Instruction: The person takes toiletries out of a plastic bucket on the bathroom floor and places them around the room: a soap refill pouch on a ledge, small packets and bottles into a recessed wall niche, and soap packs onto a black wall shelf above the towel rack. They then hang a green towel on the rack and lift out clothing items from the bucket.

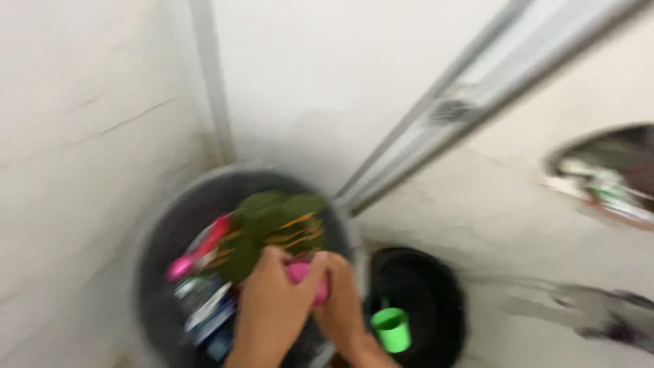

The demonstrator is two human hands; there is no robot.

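The picture is blurred by motion. My left hand (272, 303) and my right hand (340, 300) are closed together around a small pink object (300, 272), held over a round grey bin (160, 232). Just beyond my fingers lie large green leaves with orange veins (272, 228) on top of the bin's contents. Pink and red wrappers (201, 252) and white and blue packaging (208, 310) fill the left side of the bin.
A black bucket (436, 286) with a green cup (392, 329) inside stands right of the bin. A metal channel with a drain grate (449, 112) runs diagonally across the pale floor. A round basin with items (606, 174) sits at the right edge. White walls meet behind the bin.
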